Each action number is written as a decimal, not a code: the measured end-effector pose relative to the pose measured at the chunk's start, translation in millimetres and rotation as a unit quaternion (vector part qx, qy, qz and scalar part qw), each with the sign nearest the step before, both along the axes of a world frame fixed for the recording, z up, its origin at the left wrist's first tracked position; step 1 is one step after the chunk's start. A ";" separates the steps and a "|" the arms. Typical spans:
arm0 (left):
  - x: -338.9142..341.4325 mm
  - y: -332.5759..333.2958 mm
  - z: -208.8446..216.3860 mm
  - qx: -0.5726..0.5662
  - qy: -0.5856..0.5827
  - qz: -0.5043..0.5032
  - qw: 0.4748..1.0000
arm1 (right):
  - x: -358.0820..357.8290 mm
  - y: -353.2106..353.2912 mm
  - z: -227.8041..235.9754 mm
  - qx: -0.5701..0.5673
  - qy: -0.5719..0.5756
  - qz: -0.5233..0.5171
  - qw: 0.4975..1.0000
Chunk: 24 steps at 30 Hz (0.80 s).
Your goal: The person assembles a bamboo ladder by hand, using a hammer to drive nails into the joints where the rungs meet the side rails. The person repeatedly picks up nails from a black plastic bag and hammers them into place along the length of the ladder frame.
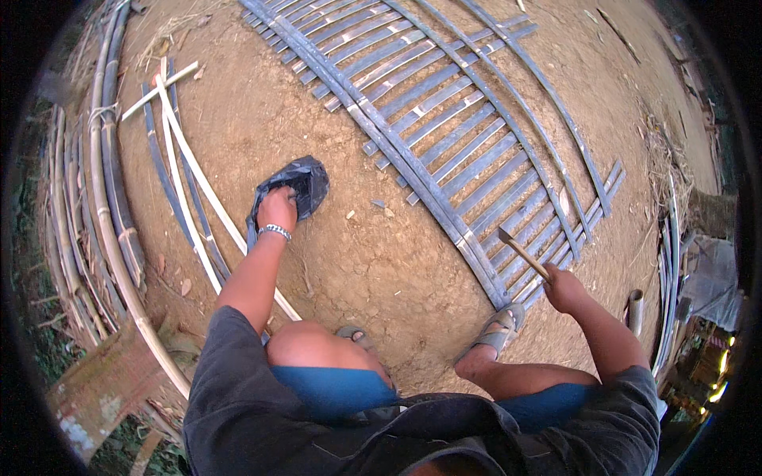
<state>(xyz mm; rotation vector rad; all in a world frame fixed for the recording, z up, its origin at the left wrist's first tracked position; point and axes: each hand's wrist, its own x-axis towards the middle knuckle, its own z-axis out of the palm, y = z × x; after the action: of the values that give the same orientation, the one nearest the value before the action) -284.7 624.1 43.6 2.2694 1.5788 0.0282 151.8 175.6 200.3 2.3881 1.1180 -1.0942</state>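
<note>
Bare brown earth (381, 266) runs right across our view, and the big slatted frame (418, 174) commands it, lying flat from upper centre down to the person's right foot. Beyond the left arm we have long poles (97, 159), then a loose cluster of pale strips (189, 152) and dark strips (164, 174), crossing one another well apart from the frame. Down in size we go: the black plastic bag (313, 178) sits on the ground left of the frame, and the left hand (278, 209) is at its mouth; whether those fingers are gripping anything, we cannot tell. Over on the right, the right hand (565, 289) has its fingers wrapped around the handle of a hammer (525, 254), head up over the frame's near end. Smallest of all, a bracelet (275, 231) rings the left wrist. How far along are we? Well on, we'd judge: slats already span the left and middle rails in close rows, while ground shows between the outer rails, so that side looks the less finished. What we can't see: the bag's contents, any fastenings at the joints, and the frame's far end, cut off by the upper edge.
</note>
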 end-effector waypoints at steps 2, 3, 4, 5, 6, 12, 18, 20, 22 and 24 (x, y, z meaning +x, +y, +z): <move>2.6 1.2 -3.2 -0.008 -0.021 0.037 0.999 | -2.7 30.2 -26.1 0.049 0.030 0.030 0.998; 1.3 1.4 -6.5 -0.005 -0.014 0.026 1.000 | -5.8 41.3 -37.1 0.065 0.046 0.045 0.996; -0.2 3.0 -8.3 0.000 -0.008 0.016 1.000 | -9.8 52.9 -45.6 0.083 0.063 0.051 0.993; -1.6 4.6 -10.0 0.005 -0.001 0.006 1.000 | -15.2 63.6 -53.5 0.102 0.080 0.056 0.990; -1.6 6.6 -11.0 -0.005 -0.003 0.012 1.000 | -19.7 72.8 -60.4 0.120 0.097 0.061 0.986; -19.6 5.5 -11.8 0.026 0.044 -0.037 0.998 | -39.5 107.8 -93.8 0.141 0.157 0.055 0.976; -2.0 -14.2 50.6 0.115 -0.095 -0.067 0.987 | -42.4 111.6 -156.3 0.208 0.205 -0.093 0.952; 12.9 -28.8 88.7 0.109 -0.120 -0.085 0.983 | -61.3 135.4 -141.3 0.227 0.191 -0.131 0.946; 36.0 -34.3 91.4 0.107 -0.181 -0.118 0.970 | -62.5 158.0 -162.1 0.302 0.250 -0.212 0.895; 64.0 -41.1 82.8 0.061 -0.207 -0.150 0.965 | -68.2 190.0 -177.6 0.381 0.297 -0.282 0.829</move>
<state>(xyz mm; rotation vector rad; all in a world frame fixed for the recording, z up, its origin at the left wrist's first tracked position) -220.7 583.0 126.4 2.3740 1.0368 0.4977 83.6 365.6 22.7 3.2541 1.2115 -1.9988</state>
